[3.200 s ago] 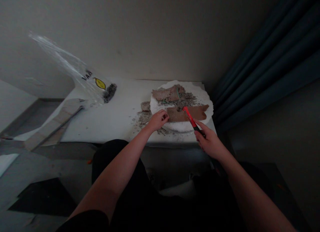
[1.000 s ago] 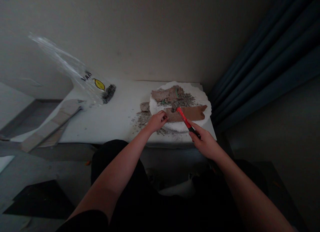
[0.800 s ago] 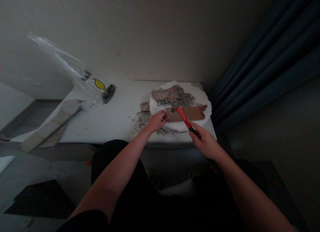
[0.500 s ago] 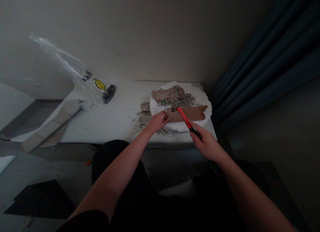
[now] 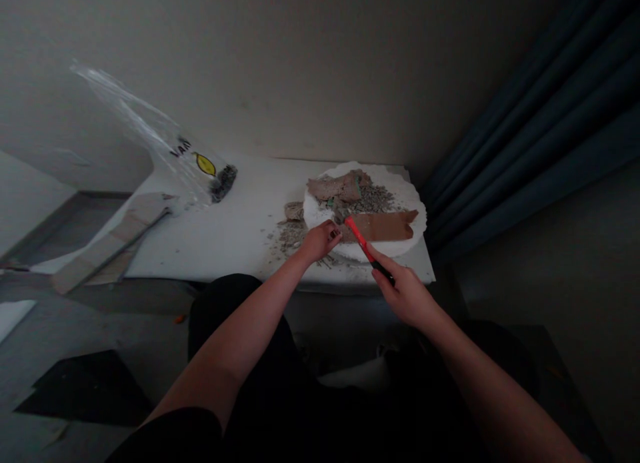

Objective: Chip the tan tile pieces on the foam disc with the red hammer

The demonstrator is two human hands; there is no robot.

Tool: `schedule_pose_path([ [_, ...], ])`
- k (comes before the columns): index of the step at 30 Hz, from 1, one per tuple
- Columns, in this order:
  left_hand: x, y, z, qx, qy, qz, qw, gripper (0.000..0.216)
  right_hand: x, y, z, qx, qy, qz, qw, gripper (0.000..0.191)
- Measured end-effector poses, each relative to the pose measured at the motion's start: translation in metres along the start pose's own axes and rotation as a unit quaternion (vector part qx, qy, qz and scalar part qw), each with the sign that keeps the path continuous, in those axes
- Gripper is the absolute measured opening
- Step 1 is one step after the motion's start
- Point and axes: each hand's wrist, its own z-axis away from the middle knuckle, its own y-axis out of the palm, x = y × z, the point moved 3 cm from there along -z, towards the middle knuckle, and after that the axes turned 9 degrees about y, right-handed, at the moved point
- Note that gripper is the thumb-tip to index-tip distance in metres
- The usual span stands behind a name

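Observation:
My right hand is closed around the red and black handle of a hammer. The hammer's head is at the left part of a flat brown strip, close to the fingers of my left hand. Those fingers are curled together at the strip's left end; what they pinch is too small and dark to make out. Under the strip lies a white, ragged-edged round slab. Behind the hammer, a rough brown piece sits tilted among grey rubble on the slab.
More grey crumbs and a rough chunk lie left of the slab on the white table. A clear plastic bag with dark bits stands at the left, near long flat boards. A blue curtain hangs at the right.
The hammer has shifted a little left, its head now closer to my left fingers. The rough brown piece behind it looks more raised. My left hand has stayed at the strip's left end.

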Motion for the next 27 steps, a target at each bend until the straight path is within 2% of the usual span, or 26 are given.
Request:
schedule_pose_path([
  [3,0.004,0.003,0.0,0.004,-0.013,-0.015,1.0,0.021,0.003,0.003,0.001,0.016,-0.004,0.009,1.0,0.057],
  [9,0.0,0.003,0.001,-0.008,0.032,-0.003,0.999,0.017,0.01,-0.007,0.008,0.004,0.01,0.002,1.0,0.058],
  [17,-0.004,0.001,0.002,-0.015,0.028,0.025,0.999,0.016,0.001,-0.011,0.01,-0.005,0.026,0.014,1.0,0.058],
  [22,-0.002,0.003,0.004,-0.031,0.006,0.029,0.999,0.014,0.002,-0.005,0.007,0.006,0.0,0.019,1.0,0.057],
  [27,-0.001,0.003,0.004,-0.03,0.009,0.036,0.999,0.015,0.002,-0.006,0.007,-0.004,0.007,0.021,1.0,0.06],
])
